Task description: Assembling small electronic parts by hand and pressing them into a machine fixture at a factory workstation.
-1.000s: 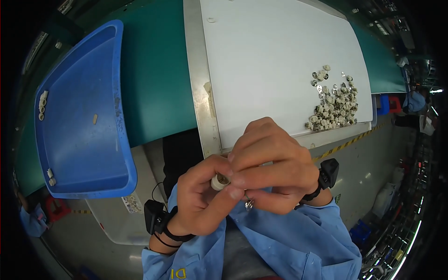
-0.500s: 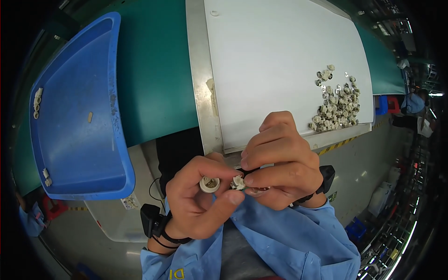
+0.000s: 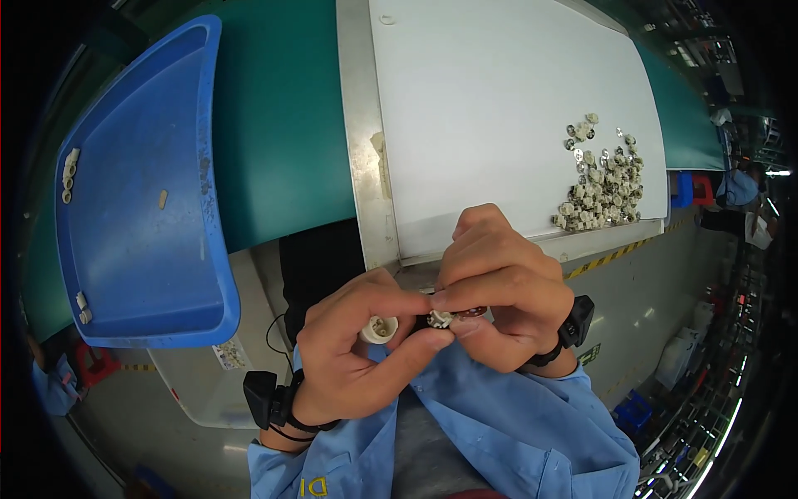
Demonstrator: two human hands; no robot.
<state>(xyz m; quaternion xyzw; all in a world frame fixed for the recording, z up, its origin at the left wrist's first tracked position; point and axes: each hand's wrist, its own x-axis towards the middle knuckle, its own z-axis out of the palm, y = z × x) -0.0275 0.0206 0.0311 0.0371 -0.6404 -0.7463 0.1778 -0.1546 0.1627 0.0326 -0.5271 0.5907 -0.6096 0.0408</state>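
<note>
In front of my chest, both hands are closed and meet fingertip to fingertip. Thumb and forefinger of my left hand (image 3: 362, 345) pinch a small cream part with metal bits (image 3: 440, 318). A round white plastic cup (image 3: 380, 329), its open end facing up with some metal inside, is tucked in the curled fingers of the same hand. My right hand (image 3: 507, 303) grips the other side of the small cream part with its fingertips. A dark red rounded piece (image 3: 472, 313) shows between its thumb and fingers; its kind is unclear.
A pile of small cream and metal parts (image 3: 611, 187) lies at the right of the white work surface (image 3: 482, 108). On the left, a blue tray (image 3: 137, 249) holds a few white cylindrical pieces (image 3: 70, 176). The metal table edge (image 3: 359, 108) runs between them.
The small cream part has turned between the fingertips and moved slightly right. The white cup has tilted a little in my left hand, and the dark red piece shows more.
</note>
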